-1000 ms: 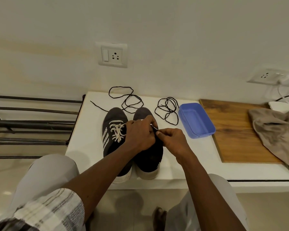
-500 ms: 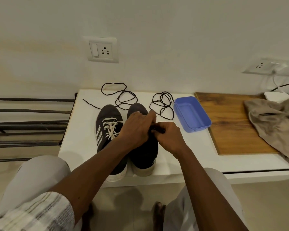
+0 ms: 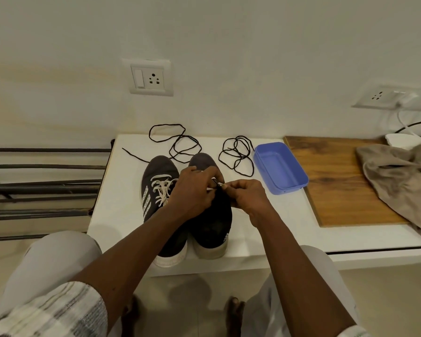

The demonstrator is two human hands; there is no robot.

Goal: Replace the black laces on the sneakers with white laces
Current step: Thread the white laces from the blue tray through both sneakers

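Two dark sneakers stand side by side on the white bench (image 3: 258, 229), toes toward the wall. The left sneaker (image 3: 156, 176) carries a tied white lace. Over the tongue of the right sneaker (image 3: 214, 224) my left hand (image 3: 195, 190) and my right hand (image 3: 247, 198) meet. Both pinch a white lace (image 3: 218, 184) at the eyelets; most of it is hidden under my fingers. Two loose black laces lie behind the shoes, one (image 3: 178, 142) at left and one (image 3: 237, 154) at right.
An empty blue plastic tub (image 3: 292, 176) sits right of the shoes, beside a wooden board (image 3: 338, 190) with a beige cloth (image 3: 404, 176) on it. A metal rack (image 3: 41, 186) stands to the left. My knees are at the bench's front edge.
My right hand has drawn slightly to the right, exposing a short bit of white lace between the two hands. The camera has shifted a little.
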